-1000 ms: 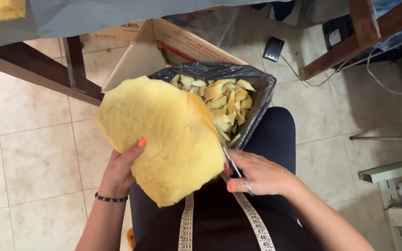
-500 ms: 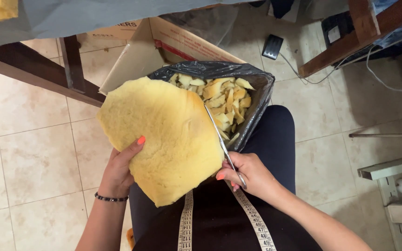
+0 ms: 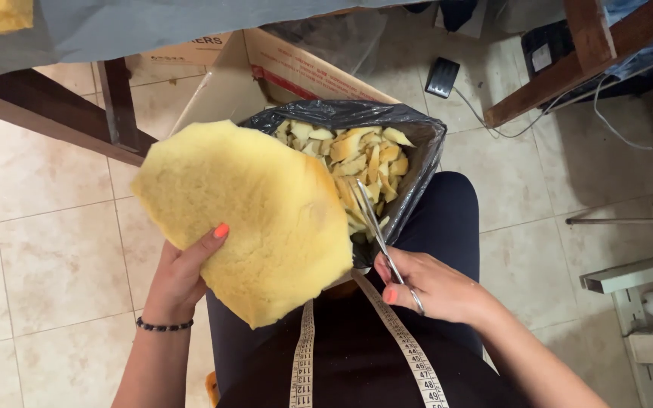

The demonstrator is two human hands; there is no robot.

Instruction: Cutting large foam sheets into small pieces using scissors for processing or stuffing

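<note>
Over lap | left hand [image 3: 179,276] grips foam sheet [image 3: 255,215] | right hand [image 3: 436,287] closed on scissors [image 3: 376,227]

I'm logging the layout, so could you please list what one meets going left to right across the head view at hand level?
Left hand → yellow foam sheet → scissors → right hand → white metal frame.

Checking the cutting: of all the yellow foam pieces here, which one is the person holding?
The large rounded yellow foam sheet, gripped by the left hand; the small foam scraps lie loose in the black bag.
</note>
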